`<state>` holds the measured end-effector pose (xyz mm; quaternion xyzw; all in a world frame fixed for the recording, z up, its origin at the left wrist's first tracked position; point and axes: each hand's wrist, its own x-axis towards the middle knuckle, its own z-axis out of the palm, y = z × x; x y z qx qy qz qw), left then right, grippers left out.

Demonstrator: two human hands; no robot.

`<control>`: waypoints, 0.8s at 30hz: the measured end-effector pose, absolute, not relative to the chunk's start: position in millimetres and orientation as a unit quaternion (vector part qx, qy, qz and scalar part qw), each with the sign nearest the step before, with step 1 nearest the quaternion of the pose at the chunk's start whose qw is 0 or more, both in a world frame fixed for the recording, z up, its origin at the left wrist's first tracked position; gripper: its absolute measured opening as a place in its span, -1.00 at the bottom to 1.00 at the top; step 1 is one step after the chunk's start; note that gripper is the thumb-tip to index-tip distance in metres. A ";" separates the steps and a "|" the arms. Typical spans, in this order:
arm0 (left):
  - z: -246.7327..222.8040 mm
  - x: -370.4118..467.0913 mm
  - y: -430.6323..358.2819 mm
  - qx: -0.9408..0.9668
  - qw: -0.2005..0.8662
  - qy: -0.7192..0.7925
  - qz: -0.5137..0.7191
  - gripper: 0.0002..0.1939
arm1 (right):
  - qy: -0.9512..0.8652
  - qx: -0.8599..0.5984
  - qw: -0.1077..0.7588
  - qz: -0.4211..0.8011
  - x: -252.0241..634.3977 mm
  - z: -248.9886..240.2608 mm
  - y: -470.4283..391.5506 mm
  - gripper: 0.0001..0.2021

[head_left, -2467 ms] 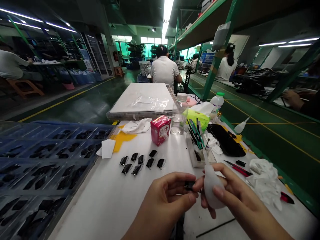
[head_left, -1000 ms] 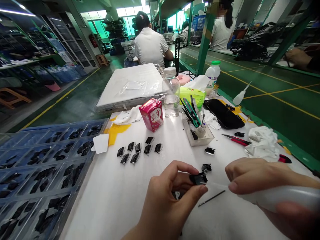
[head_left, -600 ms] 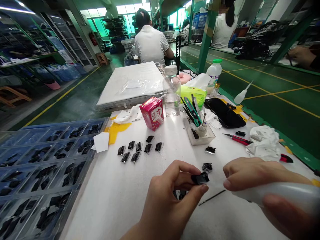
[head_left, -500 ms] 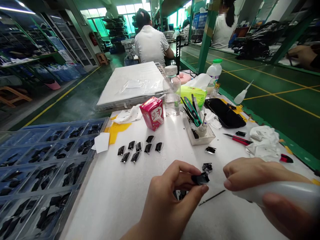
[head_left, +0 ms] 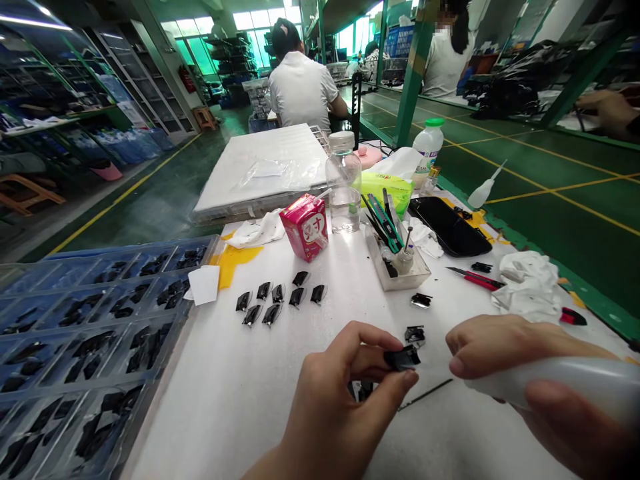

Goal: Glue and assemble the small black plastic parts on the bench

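Between thumb and fingers, my left hand [head_left: 345, 393] pinches a small black plastic part [head_left: 403, 359] above the white tabletop. On the right, my right hand [head_left: 520, 353] is wrapped round a translucent white squeeze bottle [head_left: 560, 383]; its tip is not visible. Just beyond the held part lies another black part [head_left: 415, 335], and a further black part [head_left: 421, 300] rests behind that. A thin dark rod [head_left: 425, 395] lies between my hands. Other dark pieces under my left hand are mostly hidden. Several black parts with clear curved edges [head_left: 273, 313] sit in a group to the left.
A compartment tray of black parts [head_left: 165, 347] stands at the left. Toward the back are a red drink carton [head_left: 305, 228], a clear jar [head_left: 344, 193] and a tool box [head_left: 405, 277]. A phone [head_left: 450, 227], red cutter [head_left: 475, 279] and white cloth [head_left: 527, 283] lie right. A person [head_left: 303, 87] sits ahead.
The held black part has turned slightly in my left hand. Otherwise both hands and the squeeze bottle stay nearly in place.
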<state>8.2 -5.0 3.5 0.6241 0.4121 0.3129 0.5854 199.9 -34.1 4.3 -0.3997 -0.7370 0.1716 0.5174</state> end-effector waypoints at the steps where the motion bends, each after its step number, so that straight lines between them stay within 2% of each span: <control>1: 4.2 8.1 -5.2 0.624 0.585 0.413 0.313 -0.86 | -0.739 -0.397 0.517 0.172 200.0 4.6 -33.9 -0.72; 8: 4.9 7.4 -5.0 0.623 0.583 0.422 0.306 -0.85 | -0.721 -0.389 0.546 0.175 201.3 0.0 -35.3 -0.72; 24: 4.4 6.9 -5.2 0.624 0.586 0.419 0.302 -0.85 | -0.701 -0.389 0.555 0.222 205.1 -7.8 -39.3 -0.73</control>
